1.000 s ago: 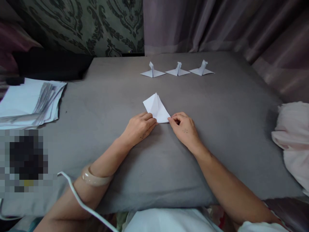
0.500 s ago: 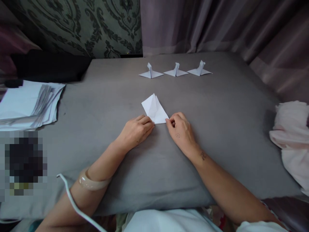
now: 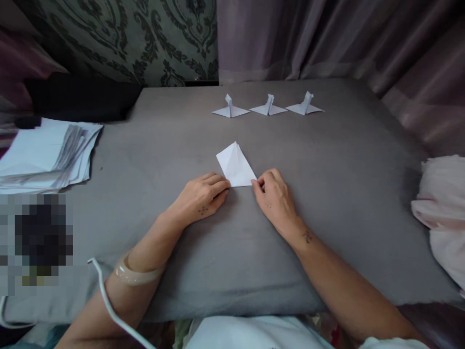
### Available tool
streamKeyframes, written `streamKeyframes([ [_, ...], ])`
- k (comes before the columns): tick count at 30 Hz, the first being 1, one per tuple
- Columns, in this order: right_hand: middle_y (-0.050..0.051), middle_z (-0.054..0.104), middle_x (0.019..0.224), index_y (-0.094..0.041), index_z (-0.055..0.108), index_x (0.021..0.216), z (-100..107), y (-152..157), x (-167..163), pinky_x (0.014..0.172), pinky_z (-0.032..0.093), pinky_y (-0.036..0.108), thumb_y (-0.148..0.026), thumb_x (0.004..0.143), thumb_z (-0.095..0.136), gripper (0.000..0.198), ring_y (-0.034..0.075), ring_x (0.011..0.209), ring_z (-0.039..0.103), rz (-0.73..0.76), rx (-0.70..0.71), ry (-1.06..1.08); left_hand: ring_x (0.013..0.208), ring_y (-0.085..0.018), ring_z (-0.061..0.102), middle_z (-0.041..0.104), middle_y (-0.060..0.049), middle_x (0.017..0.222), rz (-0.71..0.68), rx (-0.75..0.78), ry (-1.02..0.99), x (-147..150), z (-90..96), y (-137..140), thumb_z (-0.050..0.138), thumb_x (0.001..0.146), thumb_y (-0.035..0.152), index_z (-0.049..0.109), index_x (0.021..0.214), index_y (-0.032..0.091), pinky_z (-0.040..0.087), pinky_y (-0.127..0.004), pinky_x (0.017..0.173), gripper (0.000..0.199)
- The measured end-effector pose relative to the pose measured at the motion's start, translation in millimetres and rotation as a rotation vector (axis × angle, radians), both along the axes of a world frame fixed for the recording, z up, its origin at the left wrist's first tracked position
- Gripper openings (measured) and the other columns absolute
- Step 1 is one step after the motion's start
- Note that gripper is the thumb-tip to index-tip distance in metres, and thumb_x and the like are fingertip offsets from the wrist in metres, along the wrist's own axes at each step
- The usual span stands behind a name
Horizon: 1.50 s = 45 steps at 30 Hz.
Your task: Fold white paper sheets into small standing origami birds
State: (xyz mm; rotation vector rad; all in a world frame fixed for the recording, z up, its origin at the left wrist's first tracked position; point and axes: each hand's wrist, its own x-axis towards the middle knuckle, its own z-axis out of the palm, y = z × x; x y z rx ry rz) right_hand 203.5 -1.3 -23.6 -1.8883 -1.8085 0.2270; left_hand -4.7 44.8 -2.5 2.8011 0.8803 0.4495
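Observation:
A folded sheet of white paper [image 3: 238, 165] lies on the grey cloth in front of me, with a raised crease running down from its top point. At its lower left corner, my left hand [image 3: 205, 194] is closed, with the fingertips pressed together at the edge. My right hand [image 3: 272, 196] pinches the lower right corner between thumb and index finger. Behind the sheet stand three folded paper birds in a row: a left one [image 3: 230, 111], a middle one [image 3: 269, 110] and a right one [image 3: 305, 107].
A stack of white paper sheets [image 3: 39, 150] lies at the left, near a black cloth [image 3: 83, 97]. Pale pink fabric [image 3: 443, 208] is bunched at the right edge. A white cable [image 3: 109, 305] crosses by my left forearm. Curtains [image 3: 265, 39] hang behind the grey surface.
My left hand has drawn back slightly to the left along the paper's bottom edge. My right hand keeps its pinch on the right corner. The whole view has shifted a little.

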Motion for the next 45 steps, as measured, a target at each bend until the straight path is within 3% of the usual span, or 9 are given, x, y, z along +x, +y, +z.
streamKeyframes([
  [4,0.008,0.057,0.091,-0.020,0.053,0.080,1.0,-0.2,-2.0,0.063,0.042,0.031,-0.025,0.091,0.049,0.013,0.018,0.071,0.056,-0.011,-0.005,0.003,0.088,-0.021,0.057,0.063,-0.011,0.101,-0.049,0.068,0.106,4.6,-3.7,1.7,0.042,0.098,0.038,0.054,0.133,0.020,0.048,-0.035,0.080,0.041],
  [7,0.008,0.057,0.090,-0.020,0.053,0.080,1.9,-0.5,-2.7,0.063,0.042,0.031,-0.025,0.091,0.048,0.013,0.018,0.071,0.056,-0.013,-0.001,0.000,0.086,-0.021,0.054,0.060,-0.012,0.103,-0.060,0.096,0.139,6.4,-5.7,0.9,0.042,0.097,0.042,0.054,0.135,0.024,0.047,-0.036,0.080,0.043],
  [19,0.008,0.057,0.091,-0.021,0.052,0.079,0.0,0.3,0.4,0.065,0.043,0.032,-0.027,0.090,0.050,0.013,0.018,0.071,0.056,0.005,-0.016,0.018,0.098,-0.021,0.060,0.066,-0.009,0.108,0.012,-0.053,0.017,-8.7,5.2,1.1,0.044,0.097,0.030,0.071,0.103,0.020,0.050,-0.035,0.085,0.029],
  [23,0.009,0.057,0.092,-0.020,0.051,0.079,0.2,0.8,-0.1,0.065,0.043,0.032,-0.026,0.089,0.051,0.012,0.018,0.072,0.056,-0.004,-0.025,0.016,0.085,-0.018,0.061,0.068,-0.008,0.091,0.084,-0.011,-0.093,-7.1,0.4,3.9,0.047,0.095,0.027,0.069,0.084,0.016,0.050,-0.030,0.075,0.026],
  [26,0.009,0.057,0.091,-0.020,0.051,0.079,0.0,0.7,-1.2,0.065,0.043,0.032,-0.025,0.089,0.051,0.011,0.018,0.072,0.056,-0.003,-0.017,0.014,0.079,-0.017,0.060,0.066,-0.008,0.083,0.168,0.016,-0.208,2.1,-4.6,6.8,0.049,0.094,0.025,0.066,0.087,0.014,0.049,-0.030,0.073,0.021],
  [31,0.008,0.057,0.090,-0.019,0.053,0.077,0.4,0.8,-1.9,0.065,0.043,0.031,-0.024,0.087,0.053,0.012,0.016,0.068,0.055,-0.022,-0.005,0.057,0.083,-0.018,0.058,0.066,-0.007,0.088,0.064,-0.140,-0.241,21.5,-13.6,12.4,0.051,0.094,0.027,0.068,0.090,0.016,0.047,-0.031,0.078,0.020],
  [37,0.004,0.058,0.084,-0.019,0.056,0.064,5.1,7.2,8.6,0.069,0.046,0.031,-0.026,0.079,0.064,0.018,0.013,0.063,0.053,-0.050,-0.080,0.261,0.078,-0.016,0.055,0.063,-0.004,0.080,0.266,-0.368,-0.258,26.9,-16.4,16.2,0.064,0.085,0.027,0.068,0.081,0.018,0.044,-0.029,0.072,0.011],
  [45,0.003,0.062,0.088,-0.019,0.063,0.061,7.3,15.1,21.2,0.067,0.046,0.030,-0.030,0.074,0.065,0.017,0.012,0.065,0.056,-0.043,-0.201,0.405,0.077,-0.016,0.055,0.063,-0.003,0.079,0.322,-0.496,-0.291,28.5,-14.4,18.1,0.070,0.079,0.031,0.071,0.080,0.018,0.042,-0.027,0.069,0.012],
])
